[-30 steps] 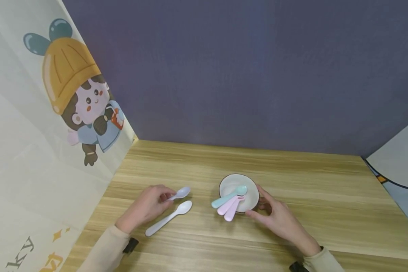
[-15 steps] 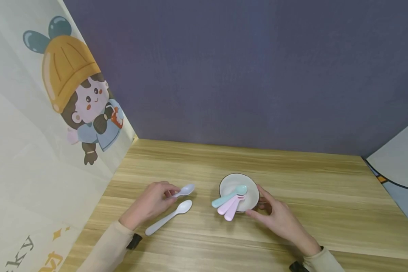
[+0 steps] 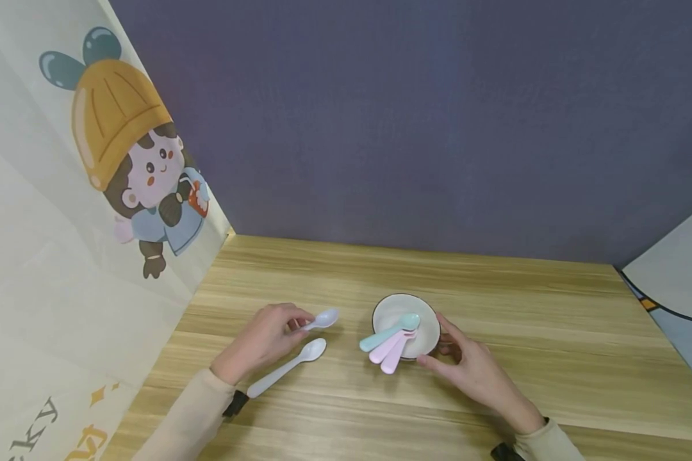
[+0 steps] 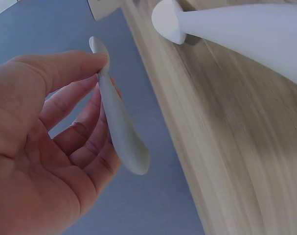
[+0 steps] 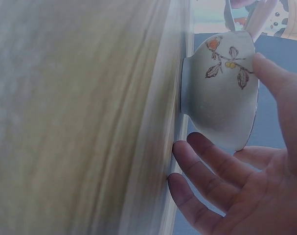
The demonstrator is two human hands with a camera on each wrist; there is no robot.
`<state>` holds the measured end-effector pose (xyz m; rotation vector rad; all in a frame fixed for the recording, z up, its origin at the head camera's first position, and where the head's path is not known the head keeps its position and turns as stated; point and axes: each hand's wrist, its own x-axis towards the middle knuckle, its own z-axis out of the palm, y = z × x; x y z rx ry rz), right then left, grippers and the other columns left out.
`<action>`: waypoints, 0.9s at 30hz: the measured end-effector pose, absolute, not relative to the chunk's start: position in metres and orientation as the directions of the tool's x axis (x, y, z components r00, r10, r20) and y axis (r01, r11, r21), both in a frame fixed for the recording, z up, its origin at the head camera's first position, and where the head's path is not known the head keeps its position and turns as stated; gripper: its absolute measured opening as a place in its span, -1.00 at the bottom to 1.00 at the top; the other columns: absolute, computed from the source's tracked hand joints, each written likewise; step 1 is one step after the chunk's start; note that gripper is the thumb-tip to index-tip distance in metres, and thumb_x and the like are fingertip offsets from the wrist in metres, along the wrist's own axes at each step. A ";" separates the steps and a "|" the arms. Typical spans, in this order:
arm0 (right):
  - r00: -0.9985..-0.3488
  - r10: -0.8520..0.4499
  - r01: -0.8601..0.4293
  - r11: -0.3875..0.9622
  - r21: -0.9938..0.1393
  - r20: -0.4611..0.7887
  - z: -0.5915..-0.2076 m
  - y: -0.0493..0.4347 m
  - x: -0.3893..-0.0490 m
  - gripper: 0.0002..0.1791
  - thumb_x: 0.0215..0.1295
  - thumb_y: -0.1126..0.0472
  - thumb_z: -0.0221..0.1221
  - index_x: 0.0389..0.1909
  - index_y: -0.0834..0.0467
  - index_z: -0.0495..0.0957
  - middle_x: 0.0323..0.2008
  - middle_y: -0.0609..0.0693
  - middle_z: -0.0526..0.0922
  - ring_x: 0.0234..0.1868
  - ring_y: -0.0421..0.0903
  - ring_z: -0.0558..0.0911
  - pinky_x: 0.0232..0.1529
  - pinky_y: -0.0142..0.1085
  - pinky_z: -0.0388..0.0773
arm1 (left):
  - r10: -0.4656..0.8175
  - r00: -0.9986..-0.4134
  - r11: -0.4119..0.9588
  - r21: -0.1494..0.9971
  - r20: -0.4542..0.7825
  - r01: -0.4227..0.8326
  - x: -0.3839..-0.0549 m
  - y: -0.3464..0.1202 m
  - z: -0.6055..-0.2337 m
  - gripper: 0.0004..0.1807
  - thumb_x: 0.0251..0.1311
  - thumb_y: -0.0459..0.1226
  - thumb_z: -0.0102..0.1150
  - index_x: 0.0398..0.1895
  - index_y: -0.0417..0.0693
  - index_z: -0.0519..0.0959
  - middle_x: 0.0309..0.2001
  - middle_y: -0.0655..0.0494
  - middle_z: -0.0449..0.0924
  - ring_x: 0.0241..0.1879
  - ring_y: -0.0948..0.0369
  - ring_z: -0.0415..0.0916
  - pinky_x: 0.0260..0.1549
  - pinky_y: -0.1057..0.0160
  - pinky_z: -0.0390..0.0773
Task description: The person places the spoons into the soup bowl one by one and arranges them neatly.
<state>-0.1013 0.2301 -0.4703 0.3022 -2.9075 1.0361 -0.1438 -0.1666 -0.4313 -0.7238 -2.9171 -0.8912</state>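
My left hand (image 3: pixel 265 340) pinches a pale lavender spoon (image 3: pixel 326 317) between thumb and fingers, its bowl end pointing right. In the left wrist view the same spoon's handle (image 4: pixel 123 129) slants past the curled fingers, off the table. Below it on the wood lies a white spoon (image 3: pixel 285 370). My right hand (image 3: pixel 477 374) holds a small white bowl (image 3: pixel 384 314) by its right side, thumb and index finger around the rim. Inside the bowl rest a mint spoon (image 3: pixel 387 335) and pink spoons (image 3: pixel 393 360), handles over the front-left rim.
The wood-grain table (image 3: pixel 334 422) reaches back to a dark blue-grey panel (image 3: pixel 409 141). On the left stands a pale panel (image 3: pixel 46 288) with a cartoon figure. The bowl's outer wall (image 5: pixel 221 103) bears a painted fruit branch and stands on the table.
My left hand has moved right and slightly away with the lavender spoon, nearer the bowl. The right hand, the bowl and the white spoon have stayed put.
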 end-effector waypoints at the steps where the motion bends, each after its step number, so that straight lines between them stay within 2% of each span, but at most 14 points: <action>1: -0.980 -0.169 -0.197 0.760 -0.620 0.103 -0.470 0.230 -0.101 0.09 0.23 -0.29 0.46 0.64 0.13 0.25 0.04 -0.11 0.83 -0.08 -0.19 0.81 -0.04 -0.16 0.70 | 0.434 -0.890 0.730 0.524 0.141 0.439 -0.144 -0.166 -0.431 -0.77 0.27 -0.35 0.42 -0.01 -0.06 0.80 -0.22 0.17 0.79 -0.29 0.32 0.66 -0.28 0.36 0.63; 12: -0.981 -0.166 -0.189 0.759 -0.623 0.096 -0.467 0.227 -0.096 0.09 0.23 -0.29 0.46 0.64 0.12 0.26 0.09 -0.07 0.81 -0.07 -0.18 0.80 -0.04 -0.16 0.71 | 0.472 -0.871 0.702 0.539 0.139 0.466 -0.145 -0.158 -0.428 -0.76 0.30 -0.33 0.37 0.01 -0.06 0.80 -0.22 0.16 0.79 -0.27 0.30 0.67 -0.26 0.37 0.63; 27: -0.983 -0.150 -0.181 0.762 -0.622 0.103 -0.468 0.224 -0.089 0.09 0.22 -0.27 0.47 0.64 0.14 0.26 0.05 -0.08 0.83 -0.08 -0.16 0.81 -0.07 -0.20 0.69 | 0.493 -0.860 0.683 0.554 0.132 0.476 -0.147 -0.151 -0.424 -0.76 0.27 -0.36 0.37 -0.02 -0.02 0.81 -0.22 0.18 0.78 -0.28 0.32 0.64 -0.28 0.36 0.60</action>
